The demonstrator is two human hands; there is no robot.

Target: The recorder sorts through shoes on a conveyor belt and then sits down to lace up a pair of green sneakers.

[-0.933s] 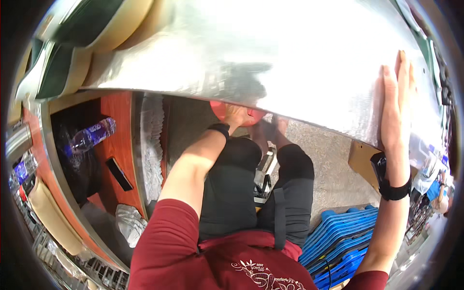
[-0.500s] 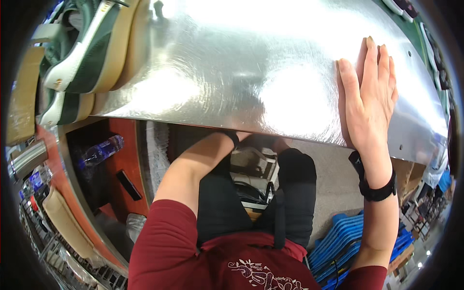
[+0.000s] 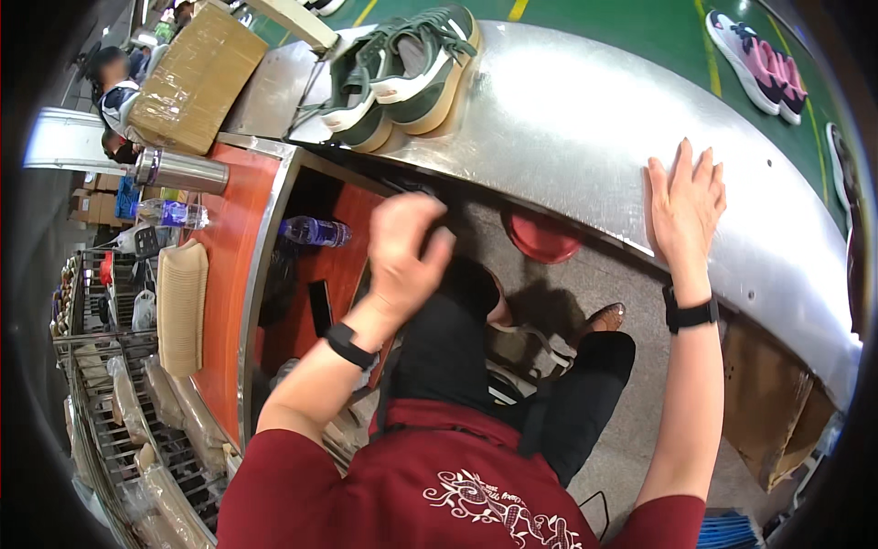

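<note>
My right hand [image 3: 686, 206] lies flat on the shiny metal bench top [image 3: 558, 119], fingers spread, near its front edge. Raised above my lap, just short of that edge, is my left hand [image 3: 402, 256]. It is slightly blurred, the fingers bent and the thumb standing apart, with nothing visible between them. A pair of dark green and white sneakers [image 3: 425, 69] with tan soles rests on the bench, beyond the left hand. Beneath the bench edge a round red object [image 3: 541, 240] shows in part.
A green belt [image 3: 631, 37] runs behind the bench, carrying pink and dark shoes [image 3: 757, 69]. At left are a taped carton [image 3: 192, 78], a steel flask [image 3: 181, 171], a stack of tan insole-like pieces [image 3: 181, 306], and an open compartment holding a bottle [image 3: 315, 231] and a phone-like black slab [image 3: 320, 308].
My left hand has come out from under the bench and up into sight. My right hand stays flat on the metal, its fingers more spread. The view has swung, showing more at the left.
</note>
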